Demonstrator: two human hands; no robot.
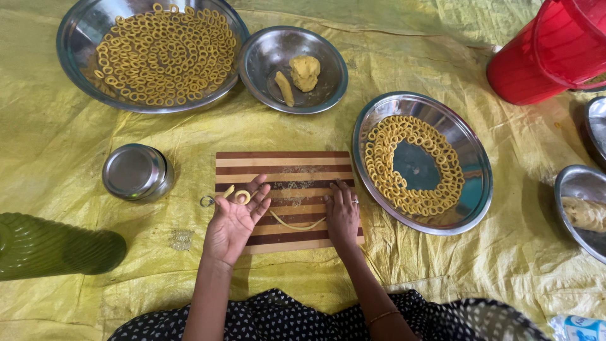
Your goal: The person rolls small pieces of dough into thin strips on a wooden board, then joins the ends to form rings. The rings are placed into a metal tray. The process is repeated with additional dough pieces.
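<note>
A striped wooden board (297,167) lies on the yellow sheet in front of me. My left hand (235,221) is palm up at the board's left edge, with a small yellow dough ring (242,197) and a short dough tail resting on its fingertips. My right hand (343,215) lies flat, palm down, on the board, pressing one end of a thin dough rope (297,225) that curves between the two hands. A ring sits on one right finger.
A steel plate (470,208) at right holds dough rings around its rim. A big steel bowl (76,38) of rings and a small bowl (265,63) with dough lumps are at the back. Lidded steel tin (136,172) left, green bottle (57,246), red bucket (543,57).
</note>
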